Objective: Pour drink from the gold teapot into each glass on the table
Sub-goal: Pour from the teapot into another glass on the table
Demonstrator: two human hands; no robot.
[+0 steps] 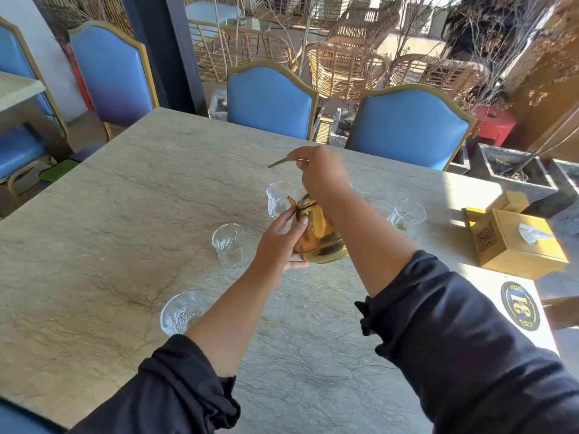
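The gold teapot (316, 236) stands on the stone table (125, 214) near its middle. My left hand (282, 242) wraps the pot's left side, with the thumb at its base and the fingers up by the lid. Above the pot, my right hand (322, 177) pinches a thin gold stick (277, 163) that points left. I cannot tell whether the stick is part of the pot. Several clear empty glasses surround the pot: one behind it (279, 198), one to its left (228, 244), one near my left forearm (180, 311) and one to the right (407, 214).
A gold tissue box (513, 245) sits at the table's right side, with a round black and gold emblem (520, 306) on the tabletop nearer to me. Blue chairs (269, 98) line the far edge. Planters (513, 164) stand beyond the right corner.
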